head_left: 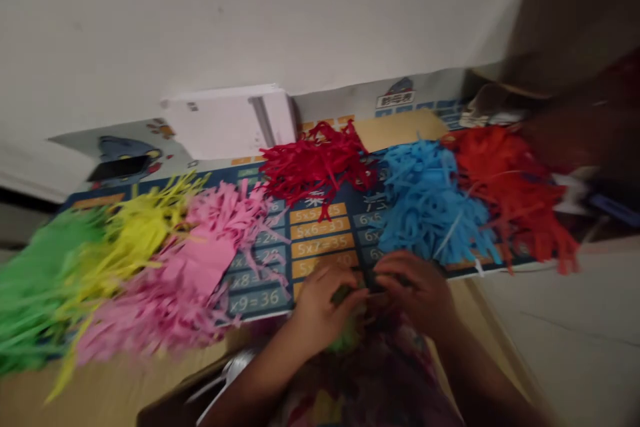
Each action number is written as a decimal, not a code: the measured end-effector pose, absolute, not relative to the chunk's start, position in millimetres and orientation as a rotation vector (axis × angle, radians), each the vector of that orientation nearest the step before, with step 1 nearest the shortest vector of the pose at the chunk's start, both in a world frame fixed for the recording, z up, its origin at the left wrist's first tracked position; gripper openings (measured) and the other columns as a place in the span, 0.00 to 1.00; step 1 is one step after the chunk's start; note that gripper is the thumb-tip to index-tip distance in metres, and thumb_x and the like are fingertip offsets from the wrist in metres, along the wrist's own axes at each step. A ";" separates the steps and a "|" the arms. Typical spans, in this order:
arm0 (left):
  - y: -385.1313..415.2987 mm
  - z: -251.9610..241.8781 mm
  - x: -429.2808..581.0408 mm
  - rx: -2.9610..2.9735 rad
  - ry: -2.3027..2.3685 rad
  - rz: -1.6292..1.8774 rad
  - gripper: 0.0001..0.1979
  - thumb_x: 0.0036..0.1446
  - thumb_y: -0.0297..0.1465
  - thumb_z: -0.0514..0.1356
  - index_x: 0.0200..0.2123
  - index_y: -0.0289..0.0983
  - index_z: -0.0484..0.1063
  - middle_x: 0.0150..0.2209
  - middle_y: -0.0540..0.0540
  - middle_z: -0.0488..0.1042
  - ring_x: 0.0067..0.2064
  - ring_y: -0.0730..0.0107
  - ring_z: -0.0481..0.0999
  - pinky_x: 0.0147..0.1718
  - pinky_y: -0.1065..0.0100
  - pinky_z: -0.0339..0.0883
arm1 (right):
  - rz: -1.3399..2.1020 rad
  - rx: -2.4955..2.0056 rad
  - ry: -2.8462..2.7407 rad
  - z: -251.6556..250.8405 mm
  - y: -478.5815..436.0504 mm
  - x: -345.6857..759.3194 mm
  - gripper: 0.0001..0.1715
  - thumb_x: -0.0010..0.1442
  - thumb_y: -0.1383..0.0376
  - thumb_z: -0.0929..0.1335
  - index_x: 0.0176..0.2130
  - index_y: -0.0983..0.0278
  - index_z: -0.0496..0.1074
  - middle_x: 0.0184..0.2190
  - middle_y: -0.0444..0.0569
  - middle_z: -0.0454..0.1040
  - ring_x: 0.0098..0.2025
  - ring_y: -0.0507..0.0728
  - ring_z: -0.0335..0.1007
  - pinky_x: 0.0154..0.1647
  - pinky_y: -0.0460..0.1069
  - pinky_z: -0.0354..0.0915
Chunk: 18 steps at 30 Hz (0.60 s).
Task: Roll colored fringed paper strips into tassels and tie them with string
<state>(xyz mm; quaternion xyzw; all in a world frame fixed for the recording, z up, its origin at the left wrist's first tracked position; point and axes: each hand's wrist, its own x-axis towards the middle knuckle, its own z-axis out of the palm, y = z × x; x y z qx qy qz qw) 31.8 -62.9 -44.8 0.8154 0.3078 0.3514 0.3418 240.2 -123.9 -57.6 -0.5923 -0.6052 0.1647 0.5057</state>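
Note:
My left hand (325,307) is closed at the table's near edge, its fingers curled round a small green item (345,330) that hangs below them. Just to its right, my right hand (417,290) is also closed, its fingers bent on something dark and blurred. The two hands are close together above my lap. Beyond them lie shredded paper bunches: dark red (320,160) in the middle, blue (433,203) just past my right hand, orange-red (510,187) further right. Pink (215,257), yellow (125,237) and green (45,273) bunches lie to the left.
A printed mat (260,297) with times tables covers the table. A white box (225,123) stands by the wall, near a yellow sheet (400,130). A dark phone-like object (123,168) lies at the left back. Dark, blurred items are at the right.

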 end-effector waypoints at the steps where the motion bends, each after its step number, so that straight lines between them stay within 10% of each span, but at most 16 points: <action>1: -61.8 -44.1 29.5 2.100 0.774 0.936 0.05 0.60 0.31 0.65 0.31 0.38 0.74 0.29 0.48 0.78 0.32 0.69 0.78 0.33 0.71 0.71 | 0.263 -1.516 -1.418 -54.5 -120.2 262.1 0.09 0.61 0.58 0.69 0.34 0.58 0.79 0.32 0.47 0.80 0.36 0.57 0.76 0.38 0.50 0.70; 4: -55.7 -43.6 25.5 2.029 0.678 1.007 0.03 0.57 0.28 0.67 0.31 0.38 0.76 0.30 0.49 0.79 0.32 0.71 0.80 0.33 0.74 0.72 | -0.230 -1.950 -1.020 -44.0 -104.2 336.4 0.21 0.61 0.50 0.67 0.29 0.62 0.79 0.31 0.53 0.79 0.35 0.61 0.75 0.38 0.53 0.67; 8: -54.5 -43.0 30.3 1.994 0.606 1.023 0.03 0.56 0.28 0.68 0.30 0.39 0.79 0.29 0.49 0.79 0.31 0.73 0.80 0.30 0.77 0.72 | 0.008 -2.487 -0.795 -41.6 -76.5 397.5 0.23 0.56 0.47 0.69 0.31 0.63 0.81 0.30 0.59 0.80 0.34 0.65 0.75 0.33 0.54 0.63; 18: -59.4 -40.6 21.8 1.794 0.688 1.000 0.04 0.51 0.25 0.68 0.28 0.40 0.80 0.28 0.50 0.80 0.31 0.71 0.79 0.32 0.76 0.71 | 0.035 -2.240 -0.659 -38.2 -115.4 391.4 0.20 0.56 0.55 0.67 0.37 0.65 0.82 0.32 0.51 0.81 0.35 0.62 0.76 0.34 0.51 0.66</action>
